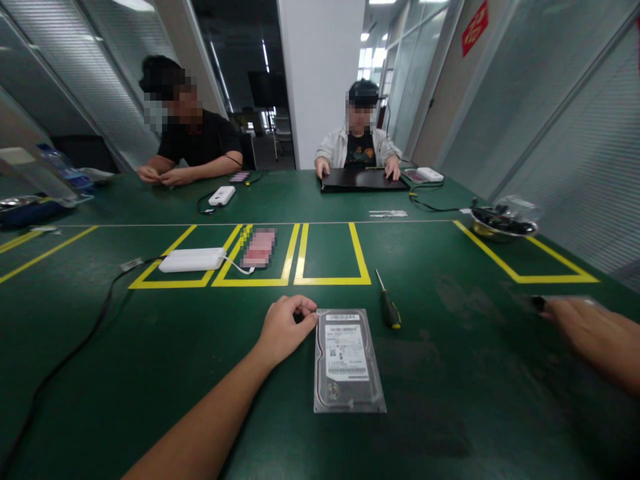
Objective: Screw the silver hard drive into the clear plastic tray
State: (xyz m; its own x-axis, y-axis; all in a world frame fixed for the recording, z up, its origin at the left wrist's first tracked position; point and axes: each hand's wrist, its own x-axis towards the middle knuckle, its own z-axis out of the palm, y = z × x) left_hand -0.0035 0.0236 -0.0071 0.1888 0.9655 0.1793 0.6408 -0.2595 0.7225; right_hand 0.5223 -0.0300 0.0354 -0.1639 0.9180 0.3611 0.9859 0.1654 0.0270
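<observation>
— Left forearm (210, 420) first: bare, running in from the bottom edge and ending in the left grip (287, 330).

— What does that grip have?

— Its fingers are curled, thumb and forefinger close together, at the far left corner of a hard drive (346, 360). They touch that corner; whether they pinch it or just rest there, I can't tell.

— And the drive itself?

— Flat on the green surface (175, 333), label up, just right of the left grip and stretching from it toward the camera.

— How about the right grip (583, 330)?

— Well off to the right, and blurred. A dark piece (539, 305) shows at its fingertips, and something flat and pale (593, 300) along its far side. How far it's open, or whether it holds either one, I can't tell.

— Anything between the two grips?

— A screwdriver (390, 310), nearer the left one, shaft pointing away from us.

— And farther out?

— Yellow tape outlines (333, 281) past the left grip, with a white block (193, 260) beyond it to the left. Beyond the right grip, leftward, a metal bowl (500, 235) heaped with dark things. Across the surface, a person (337, 143) has both hands on a flat black case (357, 179).
</observation>
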